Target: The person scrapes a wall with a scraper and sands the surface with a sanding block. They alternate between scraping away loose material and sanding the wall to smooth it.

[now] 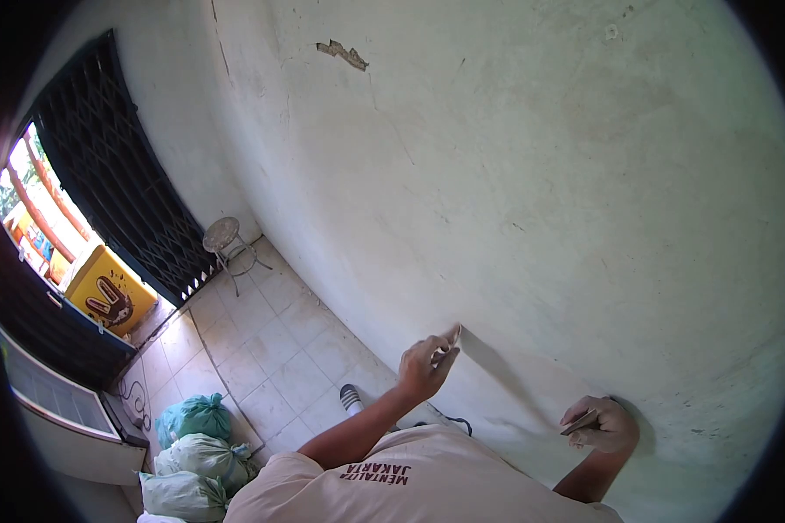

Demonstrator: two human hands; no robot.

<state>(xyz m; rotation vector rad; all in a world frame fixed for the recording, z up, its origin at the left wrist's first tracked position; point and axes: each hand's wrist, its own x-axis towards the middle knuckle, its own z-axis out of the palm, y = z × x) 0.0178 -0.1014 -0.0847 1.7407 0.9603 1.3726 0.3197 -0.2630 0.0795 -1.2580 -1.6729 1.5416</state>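
Note:
My left hand (424,368) is closed around a thin flat piece (451,333) that looks like a small scraper. Its edge is at the pale plastered wall (532,174), and a shadow falls to its right. Lower and further right, my right hand (609,425) pinches another thin flat piece (581,422), shaped like a scraper blade, between thumb and fingers. The back of this hand is close to the wall; whether it touches cannot be told. My fingers cover most of both pieces.
Cracks and a chipped patch (343,55) mark the wall. A round stool (222,237) stands in the corner by the dark folding gate (113,157). Tied bags (202,458) sit on the tiled floor (275,349) at lower left. A yellow box (109,292) stands at the doorway.

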